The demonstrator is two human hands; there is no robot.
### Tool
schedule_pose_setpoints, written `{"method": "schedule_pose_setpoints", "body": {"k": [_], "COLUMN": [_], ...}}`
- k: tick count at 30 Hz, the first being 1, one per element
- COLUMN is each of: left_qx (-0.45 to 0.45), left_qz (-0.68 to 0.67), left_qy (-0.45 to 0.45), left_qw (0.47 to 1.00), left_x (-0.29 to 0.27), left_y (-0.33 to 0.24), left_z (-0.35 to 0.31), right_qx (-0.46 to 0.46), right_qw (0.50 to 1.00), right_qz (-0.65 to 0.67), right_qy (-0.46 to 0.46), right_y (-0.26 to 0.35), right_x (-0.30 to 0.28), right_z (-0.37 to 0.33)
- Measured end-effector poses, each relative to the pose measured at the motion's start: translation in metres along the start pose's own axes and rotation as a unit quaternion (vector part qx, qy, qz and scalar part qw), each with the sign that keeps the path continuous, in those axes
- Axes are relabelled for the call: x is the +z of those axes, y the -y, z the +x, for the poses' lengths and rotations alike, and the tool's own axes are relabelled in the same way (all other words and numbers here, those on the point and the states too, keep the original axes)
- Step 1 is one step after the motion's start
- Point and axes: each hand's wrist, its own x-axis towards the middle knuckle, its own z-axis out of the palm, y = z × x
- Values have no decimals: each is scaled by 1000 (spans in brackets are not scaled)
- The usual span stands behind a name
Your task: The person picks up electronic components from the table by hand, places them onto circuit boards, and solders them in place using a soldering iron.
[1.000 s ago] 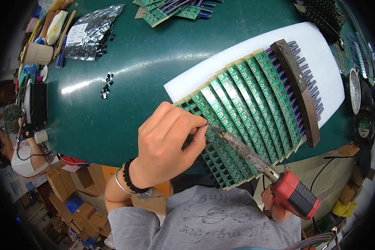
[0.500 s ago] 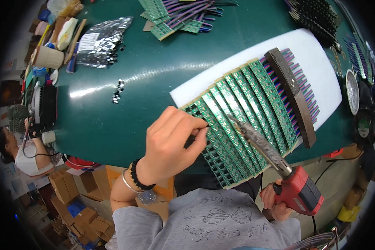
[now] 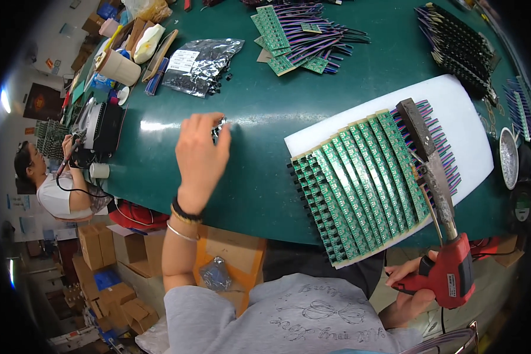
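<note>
My left hand (image 3: pixel 199 159) is over the green table, its curled fingers and thumb apart around a small pile of black components (image 3: pixel 218 128). The fingers partly hide the pile. My right hand (image 3: pixel 412 292) grips a red soldering gun (image 3: pixel 451 274) by its handle. The gun's metal barrel points away from me, its tip by the right edge of a row of green circuit boards (image 3: pixel 366 183). Several small black components (image 3: pixel 307 183) sit on the leftmost boards. Under the boards lies a white foam sheet (image 3: pixel 466 118), and a dark brown bar (image 3: pixel 416 127) rests across their coloured wires.
A silvery bag (image 3: pixel 200 62) of black components lies at the far left. Wired boards (image 3: pixel 271 32) are heaped at the back. A black wired bundle (image 3: pixel 457 50) and a round metal dish (image 3: pixel 508 158) are on the right. Another person (image 3: pixel 59 177) works at the left.
My left hand has left the boards and moved left to the small pile. The soldering gun has shifted right, off the middle of the boards. The whole view has swung left.
</note>
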Motion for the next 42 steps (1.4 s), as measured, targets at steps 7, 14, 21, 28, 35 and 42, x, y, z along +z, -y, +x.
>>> {"method": "schedule_pose_setpoints", "body": {"k": [7,14,21,28,35,42], "left_qx": [-25,63,47,19,309,308], "left_qz": [23,16,-66,-146,-453,-458], "left_qy": [62,89,25,-13,82,73], "left_qw": [997,994,996,989,832,831], "left_x": [12,7,8,1,-43,-36], "left_y": [32,32,26,-4,-149,-163], "left_z": [14,26,16,6,-72,-74], "right_qx": [45,55,87,83,178,42], "right_qw": [997,994,989,989,962,938], "right_qz": [58,78,62,70,-64,-189], "right_qy": [28,56,103,102,199,289], "right_y": [-22,-26,-16,-16,-9,-4], "right_x": [-33,-38,-28,-23,-15,-7], "right_z": [-21,-24,-20,-17,-7,2]}}
